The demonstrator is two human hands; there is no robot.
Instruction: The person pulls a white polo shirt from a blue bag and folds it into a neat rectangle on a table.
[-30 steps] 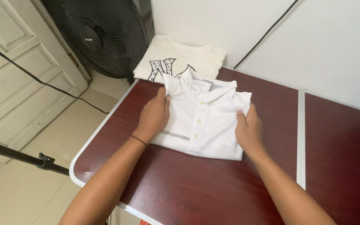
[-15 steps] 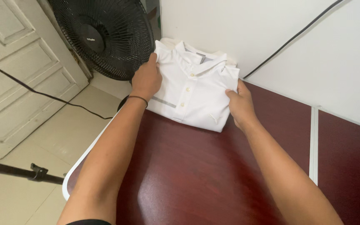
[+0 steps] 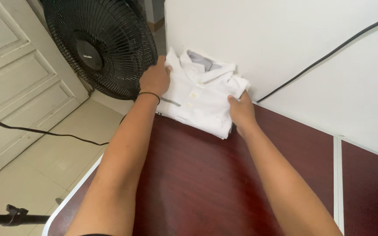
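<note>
Folded white polo shirt (image 3: 197,102) at the far corner of the dark red tabletop (image 3: 206,183) against the wall, left hand (image 3: 155,79) clasping its left edge, right hand (image 3: 240,111) pinching the right edge (both grips closed on cloth), black standing fan (image 3: 99,43) just beside.

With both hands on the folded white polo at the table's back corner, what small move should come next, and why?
Probably let go and draw both hands back: the folded white polo lies flat in the corner against the wall, with the left hand and right hand gripping its sides.
</note>
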